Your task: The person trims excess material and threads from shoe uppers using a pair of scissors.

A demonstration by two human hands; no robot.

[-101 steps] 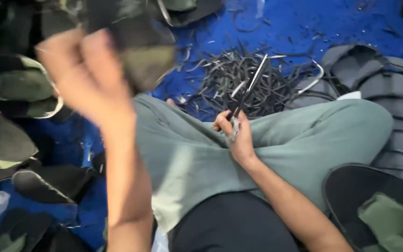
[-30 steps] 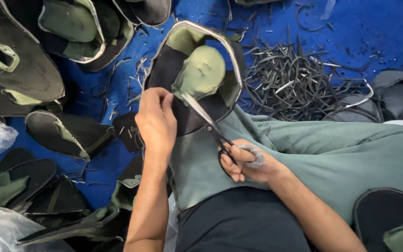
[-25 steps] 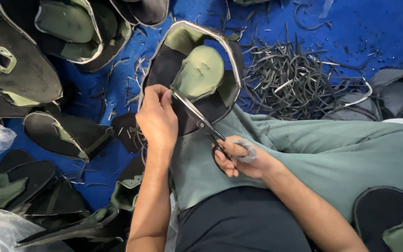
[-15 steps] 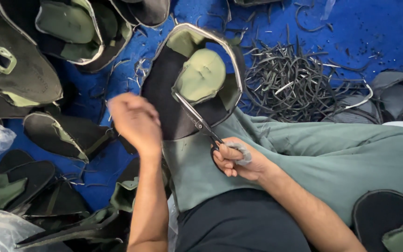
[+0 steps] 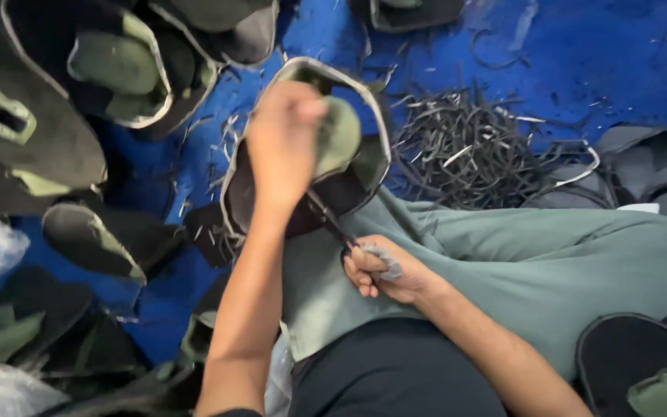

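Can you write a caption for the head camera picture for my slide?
Left hand grips a black and green shoe upper while the right hand works scissors beside a pile of trimmed strips.

You get soft, even light from above, bright enough to make the blue floor (image 5: 596, 54) look saturated. Shadows stay faint and short, and you see no hard glare. Your left hand (image 5: 283, 143) smears with motion blur, its fingers melting into the dark and green piece beneath. Your right hand (image 5: 384, 270) reads sharper, though still soft. The whole frame looks slightly grainy and compressed, and the dark pieces at the left edge lose detail in murky tones.
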